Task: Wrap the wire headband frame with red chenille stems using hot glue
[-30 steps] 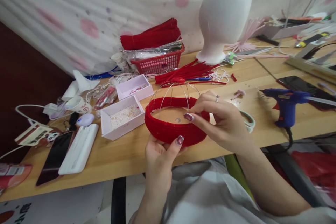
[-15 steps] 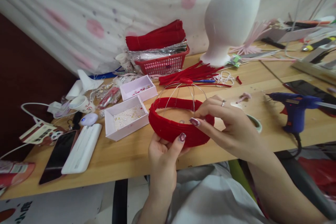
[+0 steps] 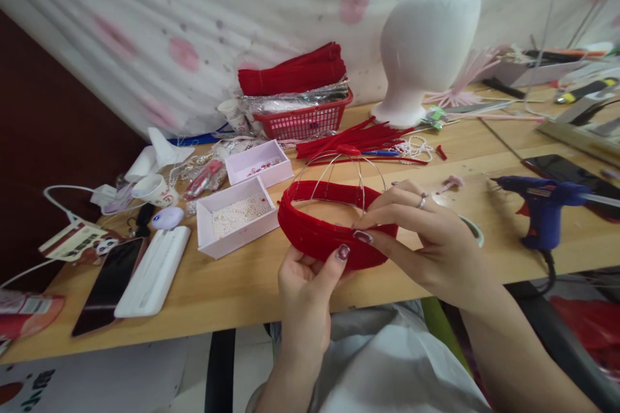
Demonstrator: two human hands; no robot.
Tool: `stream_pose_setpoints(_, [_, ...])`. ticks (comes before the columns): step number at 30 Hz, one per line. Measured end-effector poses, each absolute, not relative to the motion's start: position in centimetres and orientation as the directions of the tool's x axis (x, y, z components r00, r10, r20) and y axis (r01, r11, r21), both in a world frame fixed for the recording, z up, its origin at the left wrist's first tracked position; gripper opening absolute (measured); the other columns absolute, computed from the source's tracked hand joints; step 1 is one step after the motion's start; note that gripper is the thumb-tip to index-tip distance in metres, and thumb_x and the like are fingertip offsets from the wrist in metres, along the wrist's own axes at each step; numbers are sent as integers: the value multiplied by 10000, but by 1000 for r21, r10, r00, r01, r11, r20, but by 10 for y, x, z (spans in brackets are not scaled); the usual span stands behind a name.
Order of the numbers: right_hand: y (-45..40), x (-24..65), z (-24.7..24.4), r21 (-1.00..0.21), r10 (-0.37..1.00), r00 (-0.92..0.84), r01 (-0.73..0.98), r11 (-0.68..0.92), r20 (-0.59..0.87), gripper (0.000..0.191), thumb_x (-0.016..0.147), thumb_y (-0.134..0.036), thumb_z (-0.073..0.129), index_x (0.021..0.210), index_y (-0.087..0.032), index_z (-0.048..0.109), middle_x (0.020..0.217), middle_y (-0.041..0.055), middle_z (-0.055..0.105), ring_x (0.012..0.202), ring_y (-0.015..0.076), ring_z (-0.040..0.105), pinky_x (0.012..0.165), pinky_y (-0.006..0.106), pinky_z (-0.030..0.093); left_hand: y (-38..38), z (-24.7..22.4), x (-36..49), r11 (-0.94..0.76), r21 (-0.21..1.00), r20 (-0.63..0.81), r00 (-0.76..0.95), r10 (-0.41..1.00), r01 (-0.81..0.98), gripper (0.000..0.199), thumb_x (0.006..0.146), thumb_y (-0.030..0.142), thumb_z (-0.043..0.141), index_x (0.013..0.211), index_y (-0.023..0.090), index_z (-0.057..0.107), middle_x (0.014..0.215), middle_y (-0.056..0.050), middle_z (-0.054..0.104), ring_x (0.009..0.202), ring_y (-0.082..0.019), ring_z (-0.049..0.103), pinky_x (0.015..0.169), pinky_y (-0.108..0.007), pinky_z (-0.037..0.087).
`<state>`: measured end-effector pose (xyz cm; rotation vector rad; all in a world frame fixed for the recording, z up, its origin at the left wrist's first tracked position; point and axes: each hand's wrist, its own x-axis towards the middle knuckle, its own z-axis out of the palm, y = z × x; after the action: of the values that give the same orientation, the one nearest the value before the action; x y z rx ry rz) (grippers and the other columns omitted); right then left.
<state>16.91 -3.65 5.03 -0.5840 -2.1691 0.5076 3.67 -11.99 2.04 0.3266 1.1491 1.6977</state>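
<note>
A red fuzzy headpiece band (image 3: pixel 310 232), shaped like a ring with thin wires arching over it to a red top, is held up above the table's front part. My left hand (image 3: pixel 310 290) grips its lower front edge, thumb on the outside and fingers underneath. At the right side of the rim, my right hand (image 3: pixel 411 226) pinches the upper edge between thumb and fingers. Behind the band lies a bundle of red fuzzy stems (image 3: pixel 349 141). A white box of small pearl beads (image 3: pixel 237 248) stands just left of the band.
A blue hot glue gun (image 3: pixel 545 206) stands on the right. At the back are a white foam head (image 3: pixel 429 45) and a red basket (image 3: pixel 305 122) with more red stems. A phone (image 3: pixel 109 287) and a white case (image 3: pixel 152 274) lie at left.
The right thumb and fingers press closer together on the band's rim. The left hand keeps its hold, and the whole view has shifted slightly.
</note>
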Motion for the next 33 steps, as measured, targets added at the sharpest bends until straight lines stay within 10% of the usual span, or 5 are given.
stream_pose_setpoints(33, [-23,191,51,-723,661,-552,143,675,508,263,951,-132,543,1030,-299,730,905,23,645,842,173,590,707,323,474,-105,30,44,-64,762,-212,-342,916,-645,388,674,348,870,961,127,731,908,-79,778,721,-177,735,653,-272,628])
